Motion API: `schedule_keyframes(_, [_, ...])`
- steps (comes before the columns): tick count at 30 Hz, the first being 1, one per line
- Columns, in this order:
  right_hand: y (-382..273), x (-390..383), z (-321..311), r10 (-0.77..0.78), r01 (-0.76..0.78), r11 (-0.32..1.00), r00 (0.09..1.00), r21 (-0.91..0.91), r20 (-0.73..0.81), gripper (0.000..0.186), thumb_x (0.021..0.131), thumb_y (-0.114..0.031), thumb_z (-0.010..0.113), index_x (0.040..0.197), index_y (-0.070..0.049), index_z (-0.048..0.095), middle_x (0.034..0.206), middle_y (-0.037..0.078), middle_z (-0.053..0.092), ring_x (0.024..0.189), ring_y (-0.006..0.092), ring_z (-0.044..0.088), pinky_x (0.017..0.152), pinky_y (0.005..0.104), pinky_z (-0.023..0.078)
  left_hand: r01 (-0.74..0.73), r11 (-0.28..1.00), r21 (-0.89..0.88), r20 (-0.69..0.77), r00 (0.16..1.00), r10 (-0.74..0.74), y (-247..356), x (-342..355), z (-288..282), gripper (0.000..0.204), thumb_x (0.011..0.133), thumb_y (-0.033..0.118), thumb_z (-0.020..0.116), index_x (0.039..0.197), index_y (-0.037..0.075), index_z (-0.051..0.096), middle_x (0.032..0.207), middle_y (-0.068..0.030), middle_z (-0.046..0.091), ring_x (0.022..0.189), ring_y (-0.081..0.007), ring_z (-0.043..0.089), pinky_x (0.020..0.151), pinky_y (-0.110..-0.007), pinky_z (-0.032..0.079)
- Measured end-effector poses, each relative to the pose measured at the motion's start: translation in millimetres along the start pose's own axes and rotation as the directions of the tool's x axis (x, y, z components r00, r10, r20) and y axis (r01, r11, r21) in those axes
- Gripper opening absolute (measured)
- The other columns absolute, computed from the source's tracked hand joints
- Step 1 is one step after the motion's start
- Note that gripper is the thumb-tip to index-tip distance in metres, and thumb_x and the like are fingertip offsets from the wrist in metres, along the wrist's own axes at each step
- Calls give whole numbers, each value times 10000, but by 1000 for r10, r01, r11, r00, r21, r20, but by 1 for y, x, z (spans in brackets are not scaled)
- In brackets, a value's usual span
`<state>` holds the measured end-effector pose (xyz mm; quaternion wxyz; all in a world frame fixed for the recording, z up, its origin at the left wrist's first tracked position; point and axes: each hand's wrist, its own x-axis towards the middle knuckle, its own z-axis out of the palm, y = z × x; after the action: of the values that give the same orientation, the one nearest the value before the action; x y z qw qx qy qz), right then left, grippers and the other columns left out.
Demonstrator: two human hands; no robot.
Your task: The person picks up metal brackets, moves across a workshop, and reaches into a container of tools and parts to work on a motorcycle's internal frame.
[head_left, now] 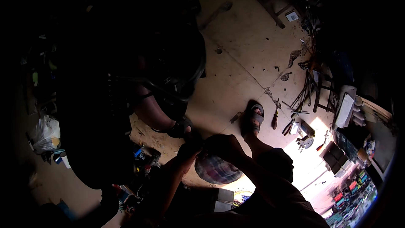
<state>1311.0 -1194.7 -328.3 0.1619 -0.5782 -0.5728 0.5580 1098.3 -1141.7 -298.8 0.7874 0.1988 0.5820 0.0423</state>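
Observation:
My left hand and my right hand come close together low in the middle of the view. Both look closed, with fingers curled toward each other. Deep shadow hides whatever lies between them. Just below my hands shows a plaid cloth. A large dark machine-like thing stands ahead and to the left, its shape mostly lost in darkness. Beside it, a leg ends in a dark sandal, close to my left hand. Right of my hands, a sandalled foot rests on the floor.
On the stained concrete floor lie a screwdriver, pliers and a metal canister. Metal rods and a small frame stand at the right. Far left is a clear plastic bag. Sunlight brightens the lower right.

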Motion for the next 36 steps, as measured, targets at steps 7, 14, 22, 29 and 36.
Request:
schedule_keyframes(7, [12,-24,-49,-203,177,966,971,-188,-129,299,904,-135,750,1186,-40,733,1045,94,781,974,237,774,813,339,639,-60,997,43,400,916,38,-17,63,18,293,1099,331,618,1184,59,686,1018,-53,720,881,-173,663,826,-335,503])
schedule_keyframes(14, [-13,-79,-16,-439,318,864,855,-390,-276,170,901,-80,633,1046,6,655,920,185,712,826,343,728,702,446,581,-242,939,245,149,966,210,-11,5,55,216,1037,245,652,1102,40,658,1028,-53,662,936,-174,674,822,-336,545])
schedule_keyframes(22, [-19,-66,50,-634,317,682,705,-659,-318,123,916,-144,647,984,-43,658,888,165,726,833,320,742,729,409,589,-482,849,-217,302,794,528,-64,-21,10,200,985,110,656,1164,24,681,1055,-51,673,836,-139,564,727,-289,458])
schedule_keyframes(29, [-34,-99,73,-548,457,828,784,-325,-292,214,908,-180,729,1072,-43,743,955,215,748,929,428,722,830,494,581,-524,764,-376,193,763,618,-136,-36,-21,197,1047,104,565,1195,-13,624,947,-120,677,760,-199,619,672,-310,487])
schedule_keyframes(36, [-69,-104,96,-573,548,818,801,-173,-175,255,889,-124,786,1131,-42,786,1009,177,775,910,341,754,847,393,594,-511,627,-588,228,639,735,-177,-52,-36,251,1076,195,583,1245,15,627,1030,-100,684,839,-209,627,720,-330,497])
